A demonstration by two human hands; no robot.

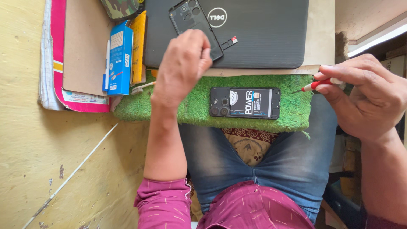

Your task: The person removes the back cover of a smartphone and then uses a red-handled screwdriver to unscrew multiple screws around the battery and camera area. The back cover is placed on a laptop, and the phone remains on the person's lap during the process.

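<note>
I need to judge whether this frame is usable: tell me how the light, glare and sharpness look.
Head view: daylight is even and soft; the opened phone on the green mat is sharp. Faint sheen on the laptop lid, no harsh glare. The top right corner is overexposed. The left hand and right hand with the red screwdriver look slightly soft.

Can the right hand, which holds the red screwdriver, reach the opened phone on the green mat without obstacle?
Probably yes. The right hand with the red screwdriver is beside the green mat, and nothing lies between its tip and the opened phone.
</note>
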